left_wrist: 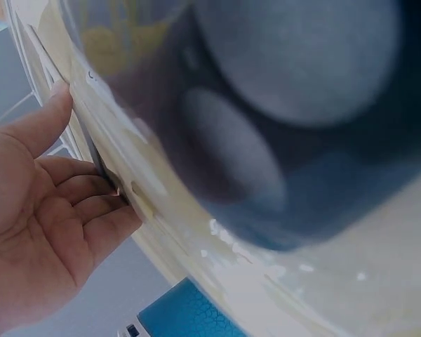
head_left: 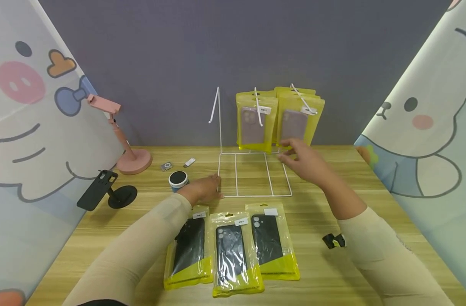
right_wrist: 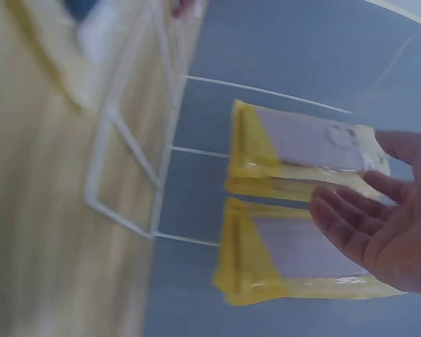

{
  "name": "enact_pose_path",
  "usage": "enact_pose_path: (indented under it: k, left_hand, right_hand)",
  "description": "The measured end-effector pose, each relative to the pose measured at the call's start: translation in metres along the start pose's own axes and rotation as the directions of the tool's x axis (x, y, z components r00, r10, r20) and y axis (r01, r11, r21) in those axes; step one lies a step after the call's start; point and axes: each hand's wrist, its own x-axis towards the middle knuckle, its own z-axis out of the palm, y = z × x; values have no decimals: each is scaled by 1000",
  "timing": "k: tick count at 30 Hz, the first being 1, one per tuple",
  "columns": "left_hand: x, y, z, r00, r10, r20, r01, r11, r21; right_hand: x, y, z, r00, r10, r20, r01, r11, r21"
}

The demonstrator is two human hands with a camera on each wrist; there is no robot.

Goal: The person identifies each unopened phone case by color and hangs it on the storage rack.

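A white wire display rack (head_left: 254,174) stands on the wooden table (head_left: 324,272), and everything here is placed relative to it. Its flat grid base lies on the tabletop, with an upright post rising from the rear left corner. Two bunches of yellow packets holding pale purple phone cases (head_left: 278,119) are hung on the rack's hooks, above the rear right of the base.

The left hand (head_left: 204,189) is rested at the front left corner of the rack's base, fingers loosely bent against the wire; in the left wrist view the fingers (left_wrist: 91,210) are seen lightly curled beside a white edge, and whether the wire is actually gripped cannot be told. The right hand (head_left: 303,159) is held over the right side of the base, just in front of the right-hand hanging bunch. Its fingers are spread and relaxed, and nothing is held; in the right wrist view the fingertips (right_wrist: 337,217) are seen near the packets' lower edges, though touch cannot be confirmed.

In front of the rack, three yellow packets with black phone cases (head_left: 233,255) are laid side by side. To the rack's left are placed a small round tin (head_left: 178,179), a pink phone stand (head_left: 125,140) and a black phone holder (head_left: 104,189).
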Motion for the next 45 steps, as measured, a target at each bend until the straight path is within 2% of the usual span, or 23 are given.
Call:
enact_pose_path:
  k: [3,7,11,15,20,26,32,34,37,39,41,42,45]
  left_hand:
    - [0,0,0,1000,13,-10,-13,1000,4]
    - [-1,0,-1,1000,16,-5,-16,999,-31]
    - [-1,0,0,1000,16,-3,-16,998,-56]
    - [0,-2,1,1000,18,-8,-19,998,-58]
    - [1,-6,1,1000,16,-3,-16,998,-57]
    - [0,-6,1,999,37,-14,-38,998,-58]
    - [0,-7,1,999,47,-17,-48,997,-66]
    - [-1,-5,0,998,43,-40,-44,998,-41]
    - [-3,7,-4,988,54,-148,-53,999,10]
    - [-5,22,-7,967,88,-240,-84,996,28]
    - [-6,40,-9,944,145,-296,-143,989,29]
    - [-6,50,-8,940,171,-297,-169,985,33]
    - [-6,74,-4,941,242,-236,-240,970,39]
  right_hand:
    - [-13,8,16,992,-39,118,47,997,-64]
    - [-29,20,34,967,-75,242,111,984,-139]
    - [-39,35,47,950,-39,309,95,981,-167]
    - [-42,50,55,945,-16,326,92,972,-218]
    - [-32,71,58,944,19,331,76,959,-275]
    - [-16,98,60,914,107,390,9,959,-284]
    - [-11,108,64,905,106,412,57,930,-364]
    - [-9,108,65,906,100,411,71,922,-380]
    - [-6,107,66,907,91,410,86,915,-395]
    - [-5,106,65,908,93,408,87,912,-400]
    - [-4,104,65,907,101,409,83,909,-408]
    - [-4,104,65,906,106,409,79,908,-411]
    - [-4,103,65,905,110,412,81,904,-421]
